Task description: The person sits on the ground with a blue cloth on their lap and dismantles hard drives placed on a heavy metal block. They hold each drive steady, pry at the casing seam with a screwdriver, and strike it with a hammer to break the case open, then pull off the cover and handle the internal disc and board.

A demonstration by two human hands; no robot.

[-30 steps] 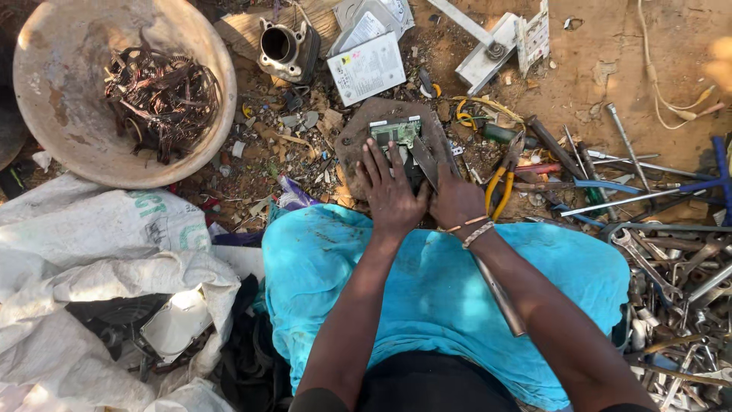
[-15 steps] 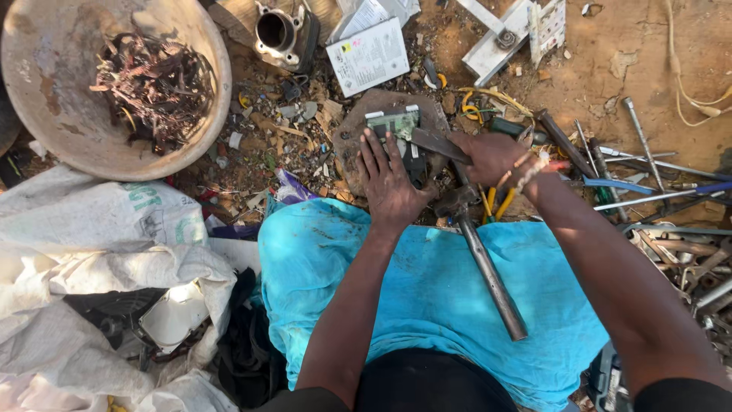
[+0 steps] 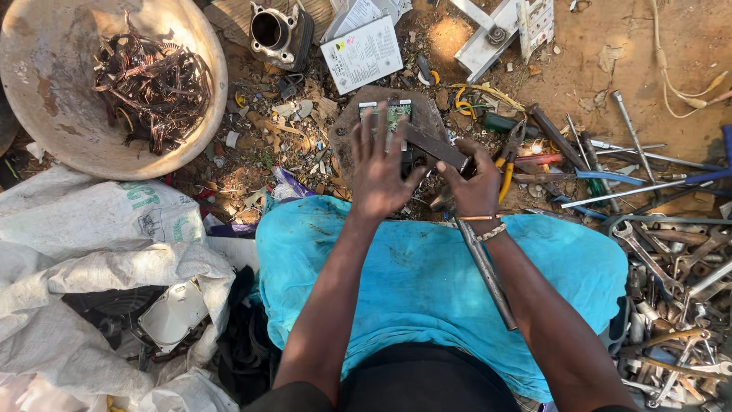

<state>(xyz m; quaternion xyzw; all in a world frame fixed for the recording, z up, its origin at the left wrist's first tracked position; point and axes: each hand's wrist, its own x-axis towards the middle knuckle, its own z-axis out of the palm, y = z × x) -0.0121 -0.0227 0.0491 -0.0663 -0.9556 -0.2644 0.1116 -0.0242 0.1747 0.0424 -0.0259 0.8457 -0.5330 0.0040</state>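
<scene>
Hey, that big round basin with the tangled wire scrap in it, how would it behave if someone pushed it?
The basin would probably slide rather than tip: it looks wide and shallow. The tangled wire scrap likely makes it fairly heavy, and the debris-strewn ground would probably drag against it. The scrap seems snarled enough to move as one clump.

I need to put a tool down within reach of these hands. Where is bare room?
The blue cloth between the forearms is bare, and so is the dirt patch at upper right, beyond the white bracket. The tool pile on the right and the debris beside the bowl are crowded.
</scene>
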